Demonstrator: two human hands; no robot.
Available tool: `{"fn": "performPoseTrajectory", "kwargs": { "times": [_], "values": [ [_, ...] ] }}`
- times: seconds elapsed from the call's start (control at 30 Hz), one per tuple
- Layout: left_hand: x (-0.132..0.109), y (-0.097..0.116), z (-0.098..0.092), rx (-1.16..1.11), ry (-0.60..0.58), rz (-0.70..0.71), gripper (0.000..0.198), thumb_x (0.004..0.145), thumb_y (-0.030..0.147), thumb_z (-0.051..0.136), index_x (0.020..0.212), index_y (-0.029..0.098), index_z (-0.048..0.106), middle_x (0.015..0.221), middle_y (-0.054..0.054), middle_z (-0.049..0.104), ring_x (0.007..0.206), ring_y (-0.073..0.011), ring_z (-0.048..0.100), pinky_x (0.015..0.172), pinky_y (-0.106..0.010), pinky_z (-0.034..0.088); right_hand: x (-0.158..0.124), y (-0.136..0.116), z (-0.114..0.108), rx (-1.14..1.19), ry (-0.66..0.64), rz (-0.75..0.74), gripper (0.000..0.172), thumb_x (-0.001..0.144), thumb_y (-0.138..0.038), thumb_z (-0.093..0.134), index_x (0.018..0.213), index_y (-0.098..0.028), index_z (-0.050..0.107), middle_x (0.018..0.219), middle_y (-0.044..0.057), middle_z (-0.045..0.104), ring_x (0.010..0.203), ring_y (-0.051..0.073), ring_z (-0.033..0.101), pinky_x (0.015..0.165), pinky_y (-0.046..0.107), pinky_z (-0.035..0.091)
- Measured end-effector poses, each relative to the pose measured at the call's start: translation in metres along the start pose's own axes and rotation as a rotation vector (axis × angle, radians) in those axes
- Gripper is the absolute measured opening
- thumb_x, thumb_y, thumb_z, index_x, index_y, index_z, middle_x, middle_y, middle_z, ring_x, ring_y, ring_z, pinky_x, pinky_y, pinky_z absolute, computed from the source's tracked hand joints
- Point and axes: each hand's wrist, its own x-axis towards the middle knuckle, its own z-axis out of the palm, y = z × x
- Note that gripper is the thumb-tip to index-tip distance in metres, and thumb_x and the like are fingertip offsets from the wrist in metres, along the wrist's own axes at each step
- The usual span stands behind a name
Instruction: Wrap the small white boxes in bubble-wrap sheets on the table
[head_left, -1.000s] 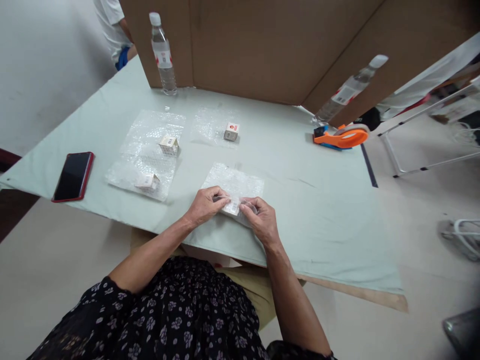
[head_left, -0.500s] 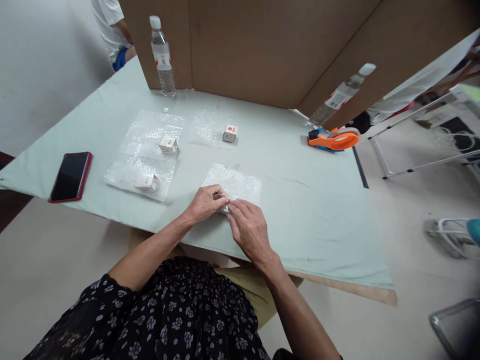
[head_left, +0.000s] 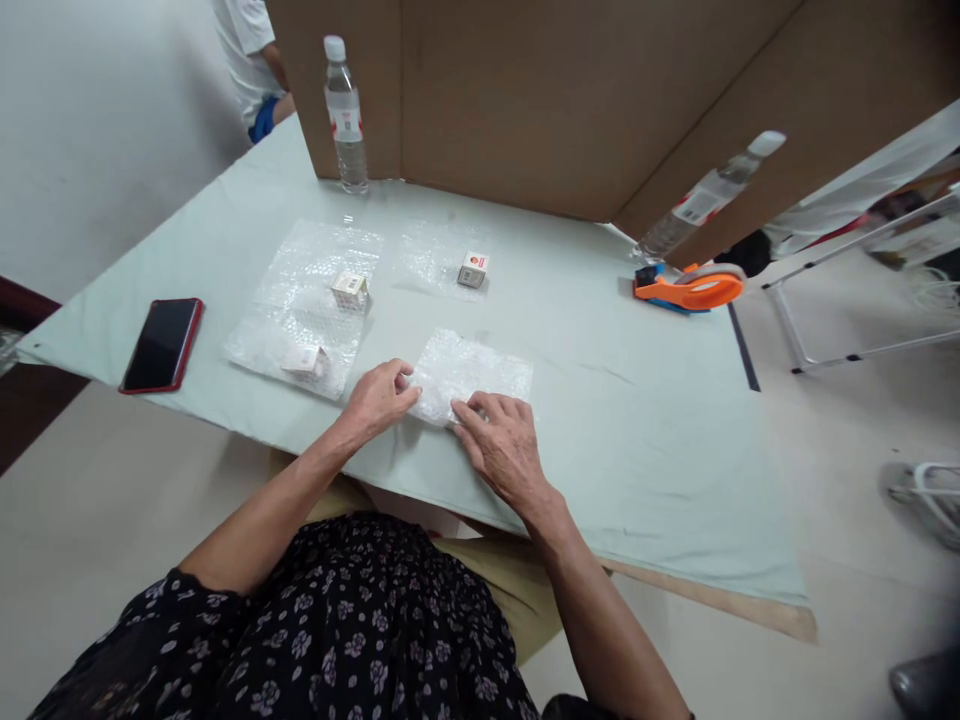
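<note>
A flat sheet or pouch of clear bubble wrap (head_left: 480, 365) lies on the table before me. At its left edge is my left hand (head_left: 381, 396), its thumb and forefinger apart around the corner. My right hand (head_left: 499, 440) rests over the near edge with curved, loosely spread fingers, their tips on the wrap. Whether the right thumb goes under the wrap is hidden. Farther left, a larger bubble wrap piece (head_left: 281, 290) bears a small box (head_left: 350, 290), and another small box (head_left: 306, 361) shows through plastic. Behind, a third small box (head_left: 473, 269) stands on bubble wrap (head_left: 427, 255).
A red-cased phone (head_left: 163, 345) lies at the left. Two water bottles, one left (head_left: 346, 120) and one right (head_left: 705, 200), stand near a cardboard screen (head_left: 510, 110). An orange tape dispenser (head_left: 690, 289) sits by the right edge. A person's sleeve (head_left: 247, 30) shows behind the screen.
My left hand has moved left from the middle of the near edge to the wrap's left corner, parting from my right hand. The fingers of my right hand have settled lower on the wrap.
</note>
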Motion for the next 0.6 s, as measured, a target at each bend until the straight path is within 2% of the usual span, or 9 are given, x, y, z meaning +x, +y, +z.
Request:
{"fn": "performPoseTrajectory", "kwargs": {
  "times": [0.13, 0.2, 0.3, 0.4, 0.47, 0.53, 0.6],
  "values": [
    [-0.003, 0.003, -0.01, 0.138, 0.041, -0.088, 0.038, 0.075, 0.05, 0.07, 0.093, 0.017, 0.066, 0.081, -0.008, 0.071, 0.074, -0.0238, 0.065, 0.068, -0.033, 0.048, 0.003, 0.005, -0.002, -0.002, -0.026, -0.04, 0.024, 0.095, -0.026, 0.058, 0.119, -0.029, 0.062, 0.109, 0.006, 0.068, 0.098, 0.026, 0.054, 0.087, 0.043, 0.037],
    [-0.004, 0.006, -0.012, 0.187, 0.022, -0.14, 0.037, 0.073, 0.054, 0.071, 0.082, 0.019, 0.065, 0.076, -0.008, 0.07, 0.074, -0.0256, 0.066, 0.067, -0.033, 0.047, 0.004, 0.007, -0.003, 0.005, -0.033, -0.052, 0.024, 0.096, -0.026, 0.058, 0.119, -0.03, 0.062, 0.11, 0.006, 0.068, 0.098, 0.026, 0.054, 0.087, 0.043, 0.036],
    [-0.002, 0.012, -0.009, 0.17, -0.052, -0.232, 0.036, 0.071, 0.056, 0.072, 0.07, 0.021, 0.06, 0.062, -0.004, 0.066, 0.063, -0.0233, 0.065, 0.06, -0.031, 0.045, 0.004, 0.009, -0.004, 0.029, -0.041, -0.066, 0.023, 0.096, -0.026, 0.057, 0.118, -0.028, 0.063, 0.11, 0.007, 0.069, 0.097, 0.026, 0.054, 0.086, 0.044, 0.036],
    [-0.001, 0.018, -0.004, -0.02, -0.174, -0.372, 0.033, 0.073, 0.051, 0.07, 0.066, 0.021, 0.057, 0.047, 0.002, 0.055, 0.047, -0.0176, 0.057, 0.048, -0.027, 0.039, 0.005, 0.01, -0.004, 0.029, -0.045, -0.078, 0.022, 0.096, -0.026, 0.057, 0.118, -0.027, 0.063, 0.109, 0.007, 0.069, 0.096, 0.026, 0.054, 0.086, 0.043, 0.035],
    [-0.002, 0.021, -0.002, -0.209, -0.221, -0.445, 0.03, 0.073, 0.044, 0.071, 0.064, 0.021, 0.054, 0.045, 0.004, 0.051, 0.042, -0.0137, 0.051, 0.044, -0.024, 0.035, 0.005, 0.009, -0.005, 0.016, -0.044, -0.083, 0.022, 0.096, -0.026, 0.058, 0.117, -0.027, 0.063, 0.109, 0.007, 0.069, 0.096, 0.025, 0.054, 0.085, 0.042, 0.035],
    [-0.004, 0.022, 0.0, -0.371, -0.206, -0.446, 0.027, 0.07, 0.037, 0.07, 0.062, 0.02, 0.052, 0.048, 0.005, 0.048, 0.042, -0.0104, 0.046, 0.042, -0.023, 0.034, 0.006, 0.009, -0.006, 0.006, -0.047, -0.085, 0.021, 0.096, -0.026, 0.059, 0.117, -0.027, 0.063, 0.109, 0.007, 0.069, 0.096, 0.025, 0.054, 0.086, 0.041, 0.034],
    [-0.006, 0.022, 0.003, -0.453, -0.154, -0.363, 0.025, 0.068, 0.033, 0.069, 0.059, 0.019, 0.05, 0.052, 0.006, 0.046, 0.045, -0.0082, 0.042, 0.044, -0.021, 0.034, 0.008, 0.008, -0.008, -0.008, -0.066, -0.086, 0.02, 0.095, -0.026, 0.06, 0.115, -0.026, 0.063, 0.109, 0.007, 0.069, 0.096, 0.025, 0.053, 0.086, 0.041, 0.033]
  ]
}}
